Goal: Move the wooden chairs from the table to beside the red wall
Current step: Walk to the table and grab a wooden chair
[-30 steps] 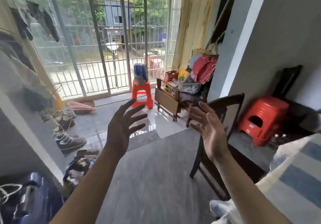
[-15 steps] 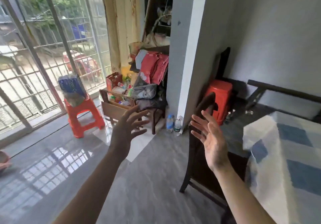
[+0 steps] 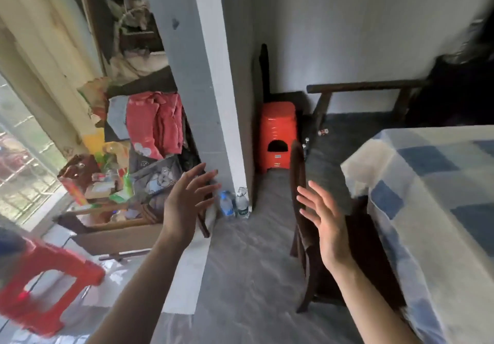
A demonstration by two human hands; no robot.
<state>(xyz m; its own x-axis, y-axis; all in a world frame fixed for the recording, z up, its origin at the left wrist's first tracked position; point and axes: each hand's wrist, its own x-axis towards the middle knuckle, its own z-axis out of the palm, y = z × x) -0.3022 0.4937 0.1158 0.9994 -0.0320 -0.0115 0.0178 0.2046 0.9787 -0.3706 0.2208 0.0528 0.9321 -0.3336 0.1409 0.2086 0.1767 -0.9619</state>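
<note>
A dark wooden chair [image 3: 298, 172] stands tucked against the table [image 3: 427, 183], which wears a blue and white checked cloth. Its backrest is seen edge-on, just left of my right hand [image 3: 324, 219]. That hand is raised with fingers spread and holds nothing; it hides part of the chair's back. My left hand [image 3: 185, 202] is also up and spread, empty, in front of the grey pillar [image 3: 203, 98]. A second dark chair back [image 3: 264, 68] leans in the far corner. No red wall is in view.
An orange plastic stool [image 3: 278, 135] sits in the corner behind the chair. A red stool [image 3: 40, 285] is at lower left. Two water bottles [image 3: 235, 204] stand at the pillar's foot. A cluttered wooden crate [image 3: 115, 226] and piled clothes [image 3: 155, 127] lie left. A dark bench [image 3: 366, 87] lines the back wall.
The view has swung right: the barred window slid out to the left and the table and corner came in. Both hands stay raised and empty, now closer to the chair.
</note>
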